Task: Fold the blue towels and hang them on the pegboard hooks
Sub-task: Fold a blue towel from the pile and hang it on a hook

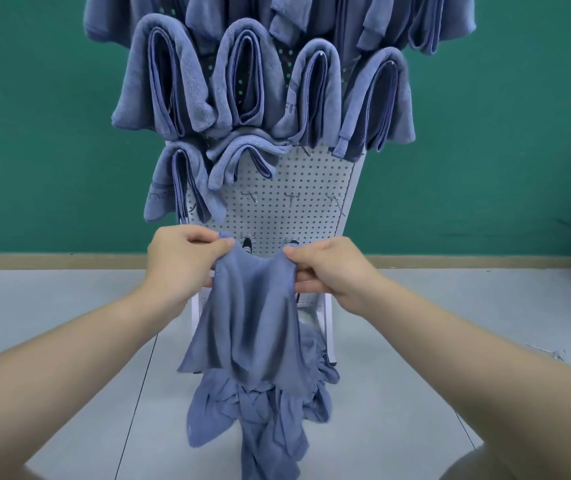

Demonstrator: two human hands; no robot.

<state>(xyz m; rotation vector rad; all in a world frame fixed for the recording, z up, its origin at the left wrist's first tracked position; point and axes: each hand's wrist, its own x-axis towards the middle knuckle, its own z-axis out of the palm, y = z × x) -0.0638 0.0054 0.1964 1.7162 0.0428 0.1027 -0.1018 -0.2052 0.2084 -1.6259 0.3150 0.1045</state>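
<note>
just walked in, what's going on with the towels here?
A person is holding one blue towel up by its top edge, the left hand and right hand each pinching a corner. It hangs unfolded in front of the pegboard. Many folded towels already hang on the upper hooks; several lower hooks are bare. A pile of loose towels lies on the floor below.

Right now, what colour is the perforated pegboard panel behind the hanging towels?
White perforated pegboard panel with small dark holes; clearest in the head view.
</note>
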